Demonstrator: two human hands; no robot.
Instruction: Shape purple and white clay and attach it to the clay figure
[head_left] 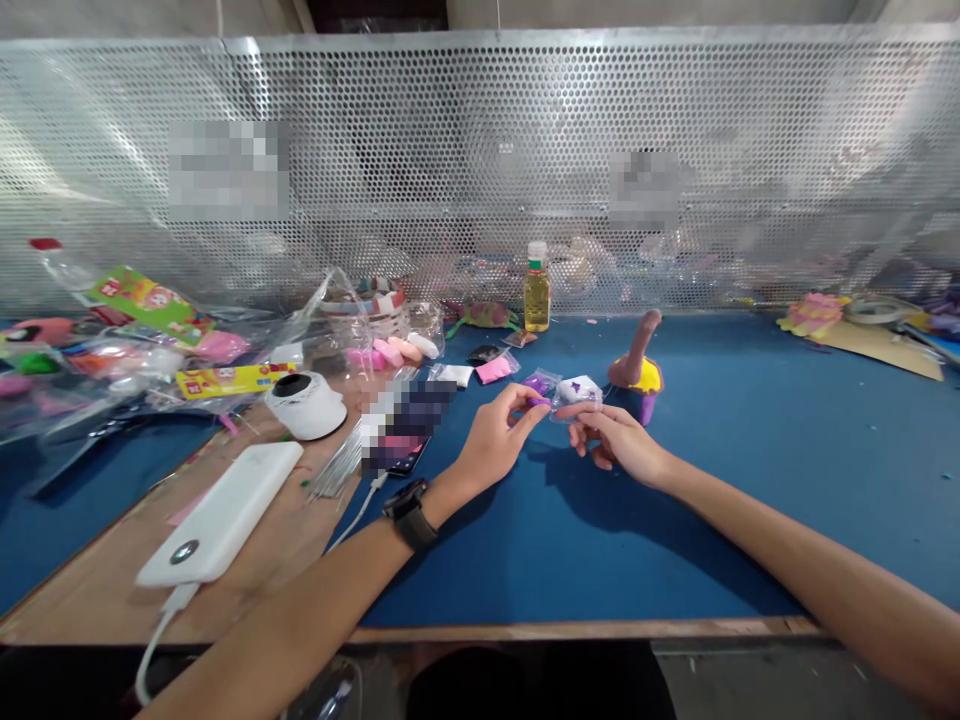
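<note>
Pinching half-hidden purple piece

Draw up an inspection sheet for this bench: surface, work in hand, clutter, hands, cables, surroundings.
Surface: blue tabletop, with a brown board on the left.
Work in hand: small purple piece; purple, yellow and brown figure standing beyond the right hand.
Clutter: plastic-wrapped items heaped at left; pink packet and bottle of yellow liquid farther back.
Hands: left hand pinches the purple piece; right hand has its index finger extended close by, and whether it holds anything is unclear.
Cables: white cable plugged into the white power bank; second white cable at the phone.
Surroundings: perforated metal screen behind the tabletop.
</note>
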